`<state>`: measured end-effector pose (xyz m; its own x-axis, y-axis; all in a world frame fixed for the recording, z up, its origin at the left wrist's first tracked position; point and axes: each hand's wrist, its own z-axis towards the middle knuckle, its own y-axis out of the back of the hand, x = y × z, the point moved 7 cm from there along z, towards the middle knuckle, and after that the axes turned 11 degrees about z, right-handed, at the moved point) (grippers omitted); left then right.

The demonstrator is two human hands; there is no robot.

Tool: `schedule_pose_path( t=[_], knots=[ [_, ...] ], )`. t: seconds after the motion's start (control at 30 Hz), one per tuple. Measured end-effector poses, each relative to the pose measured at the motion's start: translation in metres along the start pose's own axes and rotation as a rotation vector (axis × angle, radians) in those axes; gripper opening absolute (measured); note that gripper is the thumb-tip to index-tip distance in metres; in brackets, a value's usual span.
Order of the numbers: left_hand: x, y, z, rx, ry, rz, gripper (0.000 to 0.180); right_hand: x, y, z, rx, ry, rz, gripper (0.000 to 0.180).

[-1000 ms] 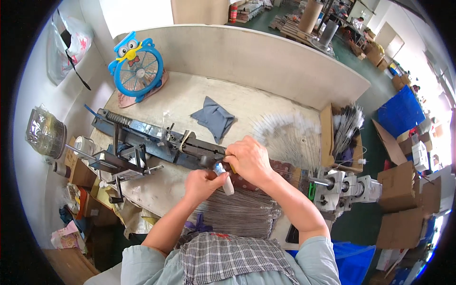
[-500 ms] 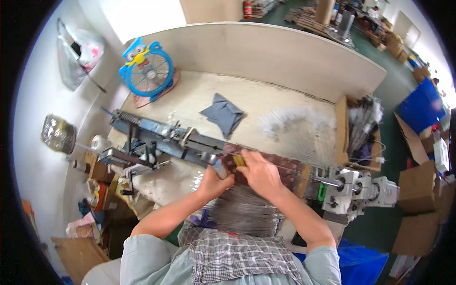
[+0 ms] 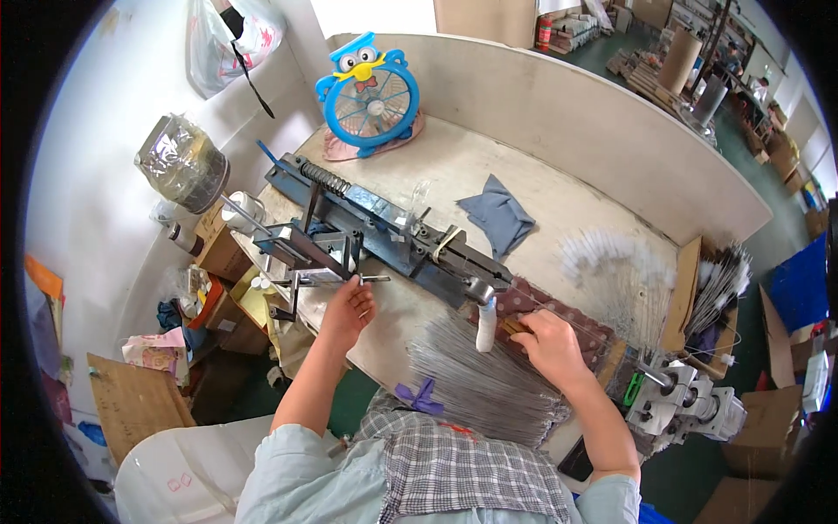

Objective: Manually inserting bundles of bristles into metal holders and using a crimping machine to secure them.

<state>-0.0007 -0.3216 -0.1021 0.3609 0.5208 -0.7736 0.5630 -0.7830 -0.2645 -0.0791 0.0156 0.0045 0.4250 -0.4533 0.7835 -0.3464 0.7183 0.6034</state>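
Note:
My left hand (image 3: 351, 307) is beside a metal rod and crank assembly (image 3: 305, 253) at the bench's left edge. Its fingers are loosely curled, with nothing visible in them. My right hand (image 3: 552, 346) pinches a small yellow piece (image 3: 511, 327) over a dark red dotted cloth (image 3: 546, 306). Just left of it, a lever handle wrapped in white (image 3: 486, 327) hangs from the long dark metal jig (image 3: 384, 227). A large bundle of thin grey wires (image 3: 480, 380) lies in front of me, with a purple ribbon (image 3: 420, 397) at its left.
A blue cartoon-shaped fan (image 3: 371, 100) and a grey cloth (image 3: 497, 216) are on the bench. White-tipped wires (image 3: 620, 266) lie at right, near a cardboard box (image 3: 685, 301) of more wires. A silver clamp machine (image 3: 690, 397) sits at the right end. A low partition (image 3: 567, 109) runs behind.
My left hand has left the white-wrapped lever handle and moved left to the rod assembly. My right hand remains by the yellow piece. The whole view has shifted and turned.

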Motion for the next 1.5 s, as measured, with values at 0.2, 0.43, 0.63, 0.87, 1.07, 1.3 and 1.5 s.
schedule_pose_path(
  t=[0.2,0.43,0.63,0.87,1.07,1.3,1.5],
  knots=[
    [0.009,-0.003,0.007,-0.067,-0.021,-0.128,0.015,0.027,0.02,-0.008,0.016,-0.032,-0.061,0.019],
    [0.014,-0.109,-0.053,0.167,-0.329,0.027,0.01,0.054,0.074,-0.004,-0.209,0.113,-0.181,0.017],
    [0.05,-0.245,-0.09,0.581,-0.229,0.137,0.014,0.011,0.083,-0.013,-0.225,-0.135,0.162,0.018],
    [0.072,-0.274,-0.091,0.617,-0.342,0.288,0.014,-0.01,0.096,-0.036,-0.197,-0.22,0.319,0.021],
    [0.058,-0.266,-0.091,0.53,-0.324,0.278,0.014,0.005,0.097,-0.032,-0.142,-0.012,0.187,0.021],
    [0.043,-0.241,-0.085,0.396,-0.134,0.142,0.015,0.037,0.066,0.02,-0.311,0.214,-0.392,0.008],
    [0.045,-0.236,-0.082,0.415,-0.168,0.108,0.018,0.033,0.056,0.028,-0.143,0.04,-0.115,0.015]
  ],
)
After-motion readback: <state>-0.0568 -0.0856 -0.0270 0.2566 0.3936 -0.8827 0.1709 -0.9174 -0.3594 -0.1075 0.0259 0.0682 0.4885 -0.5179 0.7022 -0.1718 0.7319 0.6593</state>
